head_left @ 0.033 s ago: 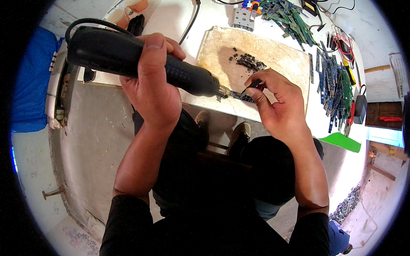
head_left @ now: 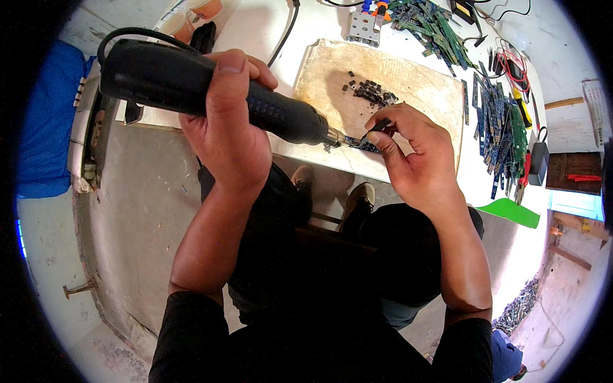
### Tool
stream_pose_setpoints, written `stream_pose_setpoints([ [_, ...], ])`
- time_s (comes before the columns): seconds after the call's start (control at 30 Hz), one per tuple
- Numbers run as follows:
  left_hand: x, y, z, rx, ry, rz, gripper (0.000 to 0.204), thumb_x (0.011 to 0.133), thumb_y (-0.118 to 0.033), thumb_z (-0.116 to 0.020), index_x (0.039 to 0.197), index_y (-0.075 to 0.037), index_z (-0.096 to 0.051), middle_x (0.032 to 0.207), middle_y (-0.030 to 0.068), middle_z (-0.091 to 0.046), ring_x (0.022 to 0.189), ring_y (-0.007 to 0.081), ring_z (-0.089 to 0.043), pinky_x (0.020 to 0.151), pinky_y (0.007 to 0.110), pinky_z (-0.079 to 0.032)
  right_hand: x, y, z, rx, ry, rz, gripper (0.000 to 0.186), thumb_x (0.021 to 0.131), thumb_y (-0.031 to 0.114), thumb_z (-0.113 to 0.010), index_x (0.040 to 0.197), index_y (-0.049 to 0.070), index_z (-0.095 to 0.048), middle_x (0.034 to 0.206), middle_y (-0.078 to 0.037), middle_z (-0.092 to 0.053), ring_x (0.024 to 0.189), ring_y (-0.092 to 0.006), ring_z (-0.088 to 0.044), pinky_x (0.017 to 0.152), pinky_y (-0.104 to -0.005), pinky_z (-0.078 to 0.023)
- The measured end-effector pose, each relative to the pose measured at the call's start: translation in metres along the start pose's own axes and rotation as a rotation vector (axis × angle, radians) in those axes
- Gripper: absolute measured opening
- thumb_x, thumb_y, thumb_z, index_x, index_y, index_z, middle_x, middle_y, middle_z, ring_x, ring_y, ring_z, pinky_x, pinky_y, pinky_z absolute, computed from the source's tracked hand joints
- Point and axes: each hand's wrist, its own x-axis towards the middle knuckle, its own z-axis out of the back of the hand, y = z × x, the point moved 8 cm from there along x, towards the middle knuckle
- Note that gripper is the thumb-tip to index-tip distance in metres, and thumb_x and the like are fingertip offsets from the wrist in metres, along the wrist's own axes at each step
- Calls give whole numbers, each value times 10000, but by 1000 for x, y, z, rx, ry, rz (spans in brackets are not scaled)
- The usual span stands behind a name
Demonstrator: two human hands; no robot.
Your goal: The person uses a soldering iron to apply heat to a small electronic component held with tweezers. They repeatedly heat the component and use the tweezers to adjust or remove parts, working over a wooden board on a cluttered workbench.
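Note:
My left hand (head_left: 231, 124) is wrapped round a black hot-air gun (head_left: 159, 76). The gun's metal nozzle (head_left: 334, 136) points right at a narrow dark circuit board strip (head_left: 365, 146) near the front edge of the work board. Pinched in my right hand (head_left: 418, 153) are black tweezers (head_left: 380, 126), their tips down at the strip. My fingers partly hide the strip's right end. Just beyond it, small black chips (head_left: 373, 94) lie in a loose heap on the stained tan work board (head_left: 421, 73).
Circuit board strips are piled at the right (head_left: 504, 131) and far right (head_left: 431, 32) of the white table. A metal block fixture (head_left: 364, 29) stands behind the work board. Red-handled pliers (head_left: 525, 171) and a green sheet (head_left: 513, 212) lie near the right edge. Plastic tubs (head_left: 175, 29) sit far left.

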Motion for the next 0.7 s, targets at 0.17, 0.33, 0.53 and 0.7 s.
stream_pose_setpoints([
  [0.17,-1,0,-2,-17,-2,3,142,921,-176,-615,898,-38,-594,727,84,-619,690,166,-608,740,334,-499,0,1,-2,9,22,-26,159,839,-27,-657,991,15,-638,879,-159,-626,797,-349,-646,706,-366,-518],
  [0.33,-1,2,0,-8,-15,19,137,923,-175,-620,885,-46,-592,720,77,-619,691,166,-611,740,336,-501,0,2,-2,-6,27,9,143,842,-18,-663,981,10,-641,891,-155,-633,817,-358,-646,721,-377,-522],
  [0.53,-1,2,1,-15,-18,15,134,920,-176,-628,886,-51,-596,713,73,-618,690,166,-615,737,333,-502,0,7,-3,-53,40,50,145,826,-67,-675,950,1,-645,903,-125,-667,800,-252,-665,741,-305,-524],
  [0.7,-1,1,0,-23,-1,9,135,918,-175,-632,889,-48,-597,730,74,-623,692,168,-617,743,332,-504,0,7,-4,-62,40,56,138,830,-46,-669,956,8,-646,902,-134,-658,813,-292,-656,737,-333,-525],
])
